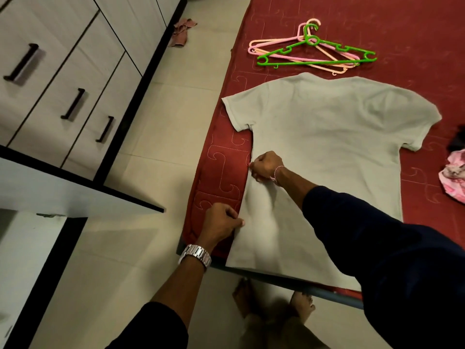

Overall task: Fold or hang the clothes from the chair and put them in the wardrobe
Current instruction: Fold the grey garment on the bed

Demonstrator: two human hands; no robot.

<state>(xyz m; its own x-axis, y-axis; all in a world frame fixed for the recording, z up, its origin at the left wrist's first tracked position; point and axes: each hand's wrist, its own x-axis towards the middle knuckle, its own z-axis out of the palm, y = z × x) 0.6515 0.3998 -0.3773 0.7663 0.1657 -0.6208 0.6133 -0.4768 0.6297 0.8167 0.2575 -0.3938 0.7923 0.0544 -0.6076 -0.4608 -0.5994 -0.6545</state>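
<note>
Item 1: pale grey T-shirt (327,137), spread flat, back side up, on the red quilted mattress (377,16). Its collar points toward the far end of the bed; its hem overhangs the near edge; its left seam runs along the bed's left edge. I read no print, label or brand on the cloth.

Item 2: my left hand (221,222), fingers curled, pinching the shirt's left side seam near the hem, at the mattress's near left corner. A steel-link watch (195,255) sits on that wrist; its face is turned away, so I can read no maker's name.

Item 3: my right hand (264,166), also pinching that same seam, farther up, below the left sleeve. A thin bracelet (276,173) circles the wrist. The two hands are apart along the seam.

Item 4: plastic hangers (314,46), one green lying over pink and peach ones, heaped on the mattress beyond the collar, not touching the shirt.

Item 5: pink patterned garment (453,177) at the bed's right edge, partly cut off.

Item 6: wardrobe (63,79), white fronts, dark bar handles, to the left across the tiled floor.

Item 7: pink cloth (182,31) on the floor beside the wardrobe base.
</note>
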